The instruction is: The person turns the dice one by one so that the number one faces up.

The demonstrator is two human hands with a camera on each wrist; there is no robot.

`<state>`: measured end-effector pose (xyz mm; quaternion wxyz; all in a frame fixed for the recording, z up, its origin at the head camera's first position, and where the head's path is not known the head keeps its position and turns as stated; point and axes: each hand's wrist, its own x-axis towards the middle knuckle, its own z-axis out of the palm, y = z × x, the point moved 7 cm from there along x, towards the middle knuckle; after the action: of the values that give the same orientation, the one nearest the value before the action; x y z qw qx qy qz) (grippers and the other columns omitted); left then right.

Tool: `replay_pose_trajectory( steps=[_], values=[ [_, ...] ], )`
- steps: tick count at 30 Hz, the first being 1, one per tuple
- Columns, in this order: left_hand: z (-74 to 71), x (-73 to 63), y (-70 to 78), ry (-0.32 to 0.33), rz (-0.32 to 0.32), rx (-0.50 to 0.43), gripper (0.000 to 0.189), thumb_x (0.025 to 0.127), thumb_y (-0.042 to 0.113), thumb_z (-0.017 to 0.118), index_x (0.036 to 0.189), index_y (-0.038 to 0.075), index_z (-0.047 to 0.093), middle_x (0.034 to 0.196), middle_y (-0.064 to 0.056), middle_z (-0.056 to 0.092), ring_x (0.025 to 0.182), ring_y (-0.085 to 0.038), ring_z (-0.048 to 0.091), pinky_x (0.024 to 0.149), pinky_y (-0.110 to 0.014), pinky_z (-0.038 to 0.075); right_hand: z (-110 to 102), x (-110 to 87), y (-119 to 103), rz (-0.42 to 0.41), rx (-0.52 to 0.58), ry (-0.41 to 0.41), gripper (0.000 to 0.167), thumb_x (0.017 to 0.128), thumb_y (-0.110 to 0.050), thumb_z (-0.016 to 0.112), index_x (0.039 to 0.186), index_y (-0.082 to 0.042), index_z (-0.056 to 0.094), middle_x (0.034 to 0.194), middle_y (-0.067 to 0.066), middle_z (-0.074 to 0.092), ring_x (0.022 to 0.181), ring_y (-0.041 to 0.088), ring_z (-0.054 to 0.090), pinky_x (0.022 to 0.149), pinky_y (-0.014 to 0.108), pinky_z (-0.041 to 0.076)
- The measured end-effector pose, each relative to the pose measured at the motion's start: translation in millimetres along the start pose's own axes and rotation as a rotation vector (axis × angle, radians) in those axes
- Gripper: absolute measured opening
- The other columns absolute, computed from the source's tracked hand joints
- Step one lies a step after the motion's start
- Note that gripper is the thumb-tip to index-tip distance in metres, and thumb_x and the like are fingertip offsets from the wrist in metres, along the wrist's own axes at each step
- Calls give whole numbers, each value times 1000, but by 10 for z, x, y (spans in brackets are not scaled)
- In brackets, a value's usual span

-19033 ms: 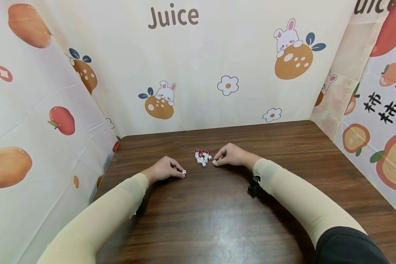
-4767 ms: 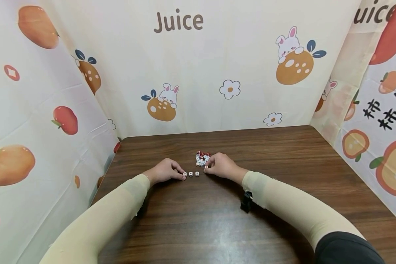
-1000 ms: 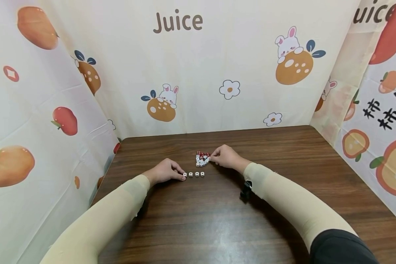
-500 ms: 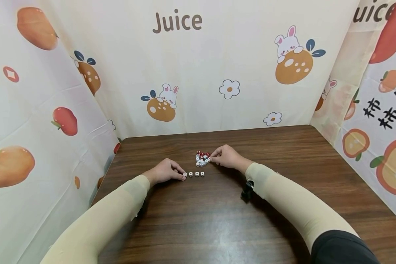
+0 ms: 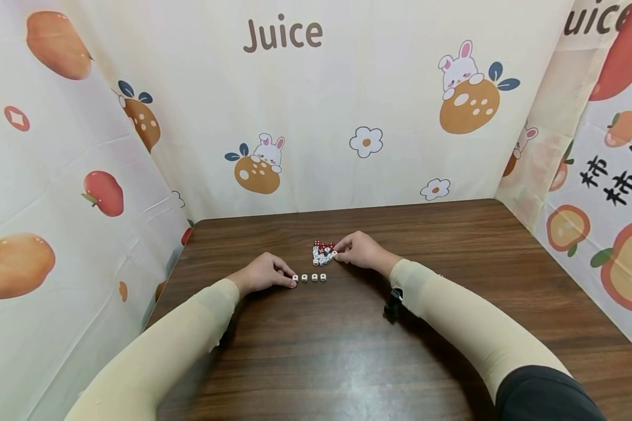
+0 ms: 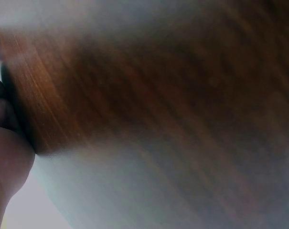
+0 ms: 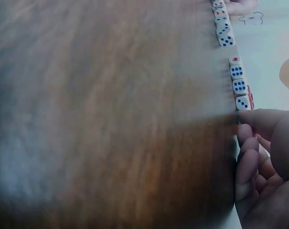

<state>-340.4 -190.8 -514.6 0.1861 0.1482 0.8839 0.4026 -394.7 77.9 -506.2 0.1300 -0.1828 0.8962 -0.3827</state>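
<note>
The head view shows the whole table (image 5: 305,351): a row of dice (image 5: 314,278) left to right, and just beyond it a pile of white and red dice (image 5: 324,258). The right wrist view adds what is too small to read there: the pips on the white dice, blue sixes and a blue three on the pile's side, with one red pip. The left wrist view gives mostly blurred wood and part of the left hand (image 5: 263,272).

The left hand's thumb and fingers pinch the end die (image 5: 295,279) at the row's left. The right hand (image 5: 362,250) has its fingertips nearly together, pinching a small die (image 5: 335,254) at the pile's right edge.
</note>
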Motion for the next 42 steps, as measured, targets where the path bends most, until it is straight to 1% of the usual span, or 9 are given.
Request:
replay_pose_trajectory(
  steps=[5, 13, 19, 22, 26, 31, 36, 42],
  values=[
    [6, 4, 6, 0, 5, -1, 18, 90, 24, 98, 105, 15, 93, 81, 6, 73, 79, -11, 57, 74, -28, 48, -12, -16, -10, 1, -26, 23, 15, 100, -16, 87, 113, -9, 89, 73, -3, 73, 62, 7, 59, 65, 25, 50],
    [5, 8, 2, -3, 6, 9, 18, 90, 25, 99, 104, 16, 93, 83, 5, 74, 80, -12, 57, 76, -30, 49, 3, 2, 28, -5, -64, 29, 15, 100, -17, 86, 113, -10, 89, 74, -4, 71, 64, 7, 58, 66, 25, 50],
    [6, 12, 8, -5, 7, 11, 18, 90, 25, 99, 104, 16, 93, 83, 5, 75, 81, -12, 58, 77, -30, 49, -15, -26, 31, -4, -44, 41, 12, 99, -18, 87, 108, -9, 89, 75, -4, 72, 64, 7, 59, 67, 26, 51],
    [8, 10, 15, -7, 10, 10, 17, 90, 24, 99, 104, 15, 93, 82, 5, 74, 80, -11, 58, 76, -29, 49, -27, -67, 40, 6, -15, 39, 11, 100, -17, 86, 107, -9, 88, 73, -3, 73, 62, 8, 61, 65, 26, 53],
    [8, 3, 20, -11, 7, 4, 17, 90, 24, 99, 104, 15, 93, 81, 5, 74, 79, -11, 57, 75, -28, 48, -32, -146, 31, 14, 31, 18, 10, 101, -16, 85, 106, -7, 87, 72, -2, 73, 59, 9, 63, 61, 26, 54],
    [-2, 3, 13, -7, 2, 3, 18, 90, 24, 98, 104, 15, 93, 82, 5, 74, 81, -11, 57, 75, -28, 48, -1, -250, -20, 3, 63, -23, 8, 101, -16, 87, 103, -9, 88, 69, -2, 73, 57, 9, 62, 58, 24, 51],
    [-4, 9, 8, -5, 5, 5, 18, 90, 24, 99, 104, 15, 93, 85, 5, 75, 82, -12, 58, 76, -29, 48, 62, -339, -85, -25, 62, -57, 5, 100, -16, 88, 101, -11, 89, 67, -4, 71, 57, 8, 61, 57, 24, 49],
    [-2, 20, -1, -5, 6, 6, 18, 90, 25, 99, 104, 15, 93, 86, 4, 76, 84, -13, 58, 77, -30, 49, 127, -391, -159, -57, 32, -80, 3, 97, -17, 89, 99, -15, 89, 67, -6, 71, 58, 7, 61, 59, 24, 49]
  ],
)
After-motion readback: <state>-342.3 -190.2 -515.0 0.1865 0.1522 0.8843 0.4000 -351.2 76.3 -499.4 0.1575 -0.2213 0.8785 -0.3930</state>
